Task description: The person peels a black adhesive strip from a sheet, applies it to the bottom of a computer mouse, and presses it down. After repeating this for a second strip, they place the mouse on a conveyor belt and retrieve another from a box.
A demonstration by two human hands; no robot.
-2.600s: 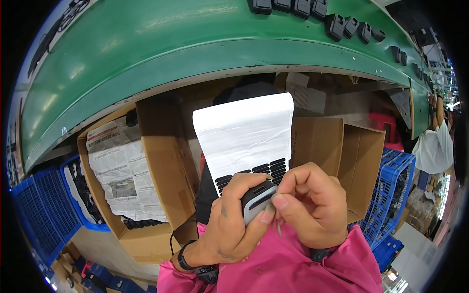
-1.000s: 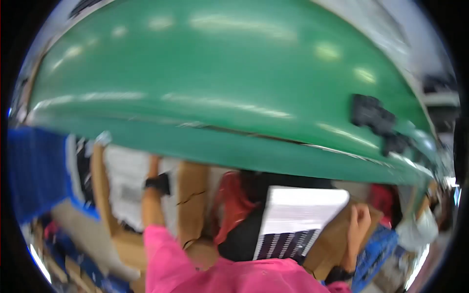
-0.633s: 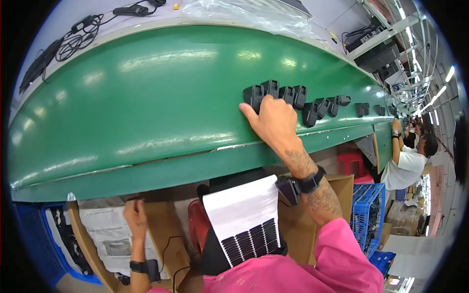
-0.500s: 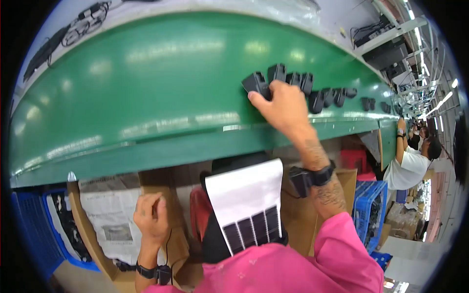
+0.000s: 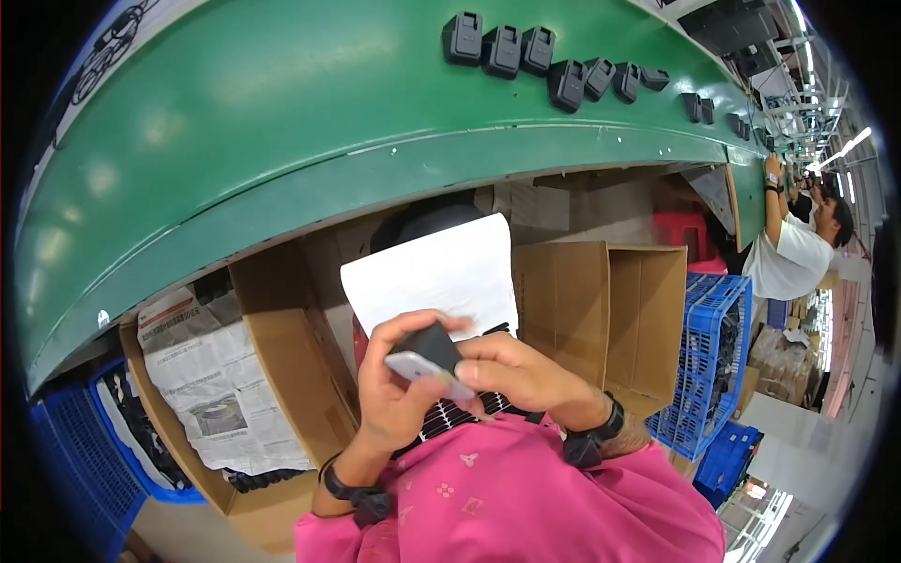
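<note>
Over my lap, my left hand (image 5: 387, 399) is closed round a black boxy plastic unit (image 5: 424, 347), whose pale grey face is tilted up toward me. My right hand (image 5: 526, 377) is closed too, its thumb and fingers pinching the right end of the same unit; whether it also holds something small is hidden. Beneath both hands a white sheet (image 5: 427, 277) lies across my lap, with black rectangular labels (image 5: 436, 420) on its near part, mostly covered by my hands. Several similar black units (image 5: 503, 52) with slotted tops stand on the green work surface (image 5: 282, 103).
Left of me stands a cardboard box (image 5: 291, 361) holding newspaper (image 5: 202, 375) over black parts, beside a blue crate (image 5: 80, 441). To my right are an open carton (image 5: 648, 319), a blue basket (image 5: 709, 361) and a red stool (image 5: 690, 235). A co-worker in white (image 5: 798, 239) sits farther along.
My right hand has drawn back from the units on the green surface to my lap. My left hand has moved right to meet it, and both now hold one black unit. The view has tilted downward.
</note>
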